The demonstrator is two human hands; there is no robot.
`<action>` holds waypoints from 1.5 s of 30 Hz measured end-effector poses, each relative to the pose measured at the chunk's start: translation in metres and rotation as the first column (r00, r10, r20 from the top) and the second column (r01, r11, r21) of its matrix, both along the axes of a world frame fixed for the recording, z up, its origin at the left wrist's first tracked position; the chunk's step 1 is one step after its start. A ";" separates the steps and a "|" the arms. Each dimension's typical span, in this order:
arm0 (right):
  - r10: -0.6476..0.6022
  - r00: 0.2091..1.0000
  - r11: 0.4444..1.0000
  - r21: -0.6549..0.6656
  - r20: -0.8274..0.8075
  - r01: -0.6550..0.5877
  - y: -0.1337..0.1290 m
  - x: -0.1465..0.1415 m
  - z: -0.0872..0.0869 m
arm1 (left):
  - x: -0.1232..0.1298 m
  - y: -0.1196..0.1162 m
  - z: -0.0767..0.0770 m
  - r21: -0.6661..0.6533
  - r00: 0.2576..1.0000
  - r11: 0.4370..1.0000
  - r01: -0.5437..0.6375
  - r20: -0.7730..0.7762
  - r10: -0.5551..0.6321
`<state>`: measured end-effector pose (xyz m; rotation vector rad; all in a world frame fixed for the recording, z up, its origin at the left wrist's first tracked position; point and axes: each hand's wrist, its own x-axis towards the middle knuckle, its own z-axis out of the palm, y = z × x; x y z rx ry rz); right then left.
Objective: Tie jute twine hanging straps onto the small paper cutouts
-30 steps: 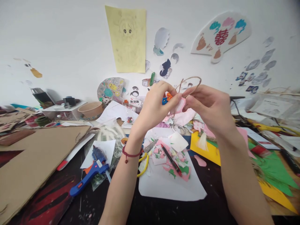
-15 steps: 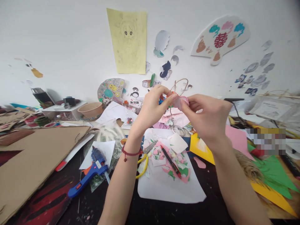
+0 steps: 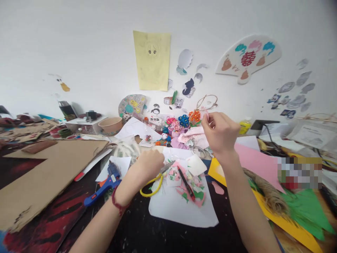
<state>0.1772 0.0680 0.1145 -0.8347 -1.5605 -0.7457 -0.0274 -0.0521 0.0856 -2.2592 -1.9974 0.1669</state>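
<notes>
My right hand (image 3: 219,131) is raised at right of centre, its fingers pinching a small pink piece (image 3: 204,112). Lower down, my left hand (image 3: 150,163) hangs just above the yellow-handled scissors (image 3: 155,186), back of the hand up; its fingertips are hidden. The scissors' blades rest on a white sheet (image 3: 181,216). On that sheet lie pink, green and white paper scraps (image 3: 175,174) and a black and red pen (image 3: 186,183). To the left of the scissors is a blue glue gun (image 3: 105,188).
Cut cardboard (image 3: 52,168) covers the left side. A twine roll (image 3: 272,196), pink paper (image 3: 258,161) and green paper (image 3: 305,211) lie at right. Colourful flowers (image 3: 184,121) and a round clay bowl (image 3: 110,125) stand near the wall.
My left hand has let go of the pink piece and moved down and left towards the scissors. My right hand still holds the piece, a little lower. The view has shifted.
</notes>
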 end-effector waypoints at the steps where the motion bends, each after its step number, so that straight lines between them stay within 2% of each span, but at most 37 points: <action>1: -0.001 1.000 1.000 0.014 0.002 0.001 0.001 0.000 -0.001 | -0.001 -0.007 -0.014 -0.028 0.999 0.999 -0.040 -0.012 0.039; 3: 0.011 1.000 1.000 0.025 0.002 -0.011 0.003 0.000 -0.001 | -0.005 -0.020 -0.041 -0.049 0.992 0.991 -0.124 -0.029 0.123; 6: 0.053 0.999 0.999 0.003 0.000 -0.053 0.004 0.002 -0.002 | -0.010 -0.030 -0.073 -0.042 0.987 0.986 -0.160 -0.010 0.159; 8: 0.076 0.997 0.997 -0.020 -0.007 -0.076 0.004 0.003 -0.001 | -0.012 -0.032 -0.086 -0.031 0.986 0.986 -0.165 0.027 0.165; 11: 0.088 0.996 0.994 -0.067 -0.029 -0.090 0.005 0.004 -0.001 | -0.010 -0.031 -0.094 -0.005 0.976 0.979 -0.203 0.082 0.203; 13: 0.089 0.995 0.990 -0.104 -0.040 -0.092 0.006 0.006 0.000 | -0.009 -0.032 -0.091 0.017 0.962 0.969 -0.248 0.121 0.244; 17: 0.072 0.995 0.984 -0.159 -0.076 -0.083 0.006 0.007 0.000 | -0.011 -0.040 -0.075 0.076 0.931 0.942 -0.328 0.196 0.308; 20: 0.065 0.987 0.975 -0.200 -0.147 -0.094 0.003 0.004 0.000 | -0.012 -0.044 -0.066 0.162 0.856 0.894 -0.418 0.398 0.328; 22: 0.085 0.976 0.960 -0.246 -0.199 -0.133 0.001 0.002 0.001 | -0.010 -0.040 -0.064 0.229 0.770 0.856 -0.464 0.582 0.262; 24: 0.118 0.962 0.935 -0.299 -0.244 -0.191 -0.003 -0.001 0.002 | -0.004 -0.032 -0.065 0.264 0.696 0.846 -0.463 0.699 0.163; 29: 0.162 0.938 0.896 -0.353 -0.306 -0.270 -0.009 -0.004 0.004 | 0.016 -0.012 -0.071 0.264 0.554 0.905 -0.334 0.832 -0.038; 31: 0.167 0.935 0.895 -0.349 -0.312 -0.277 -0.011 -0.004 0.005 | 0.023 -0.008 -0.072 0.315 0.541 0.902 -0.296 0.833 -0.113; 33: 0.171 0.936 0.898 -0.341 -0.309 -0.277 -0.013 -0.003 0.006 | 0.028 -0.007 -0.071 0.336 0.545 0.898 -0.283 0.827 -0.138; 36: 0.173 0.941 0.899 -0.344 -0.291 -0.271 -0.016 -0.003 0.006 | 0.035 -0.009 -0.066 0.270 0.543 0.908 -0.320 0.838 -0.058; 38: 0.174 0.946 0.893 -0.360 -0.275 -0.269 -0.018 -0.005 0.006 | 0.038 -0.009 -0.062 0.256 0.558 0.889 -0.381 0.830 0.000; 41: 0.179 0.952 0.886 -0.381 -0.248 -0.266 -0.021 -0.009 0.005 | 0.042 -0.007 -0.056 0.293 0.581 0.855 -0.427 0.814 0.011; 45: 0.168 0.960 0.880 -0.405 -0.224 -0.248 -0.029 -0.015 0.005 | 0.045 -0.003 -0.051 0.302 0.578 0.840 -0.451 0.816 0.018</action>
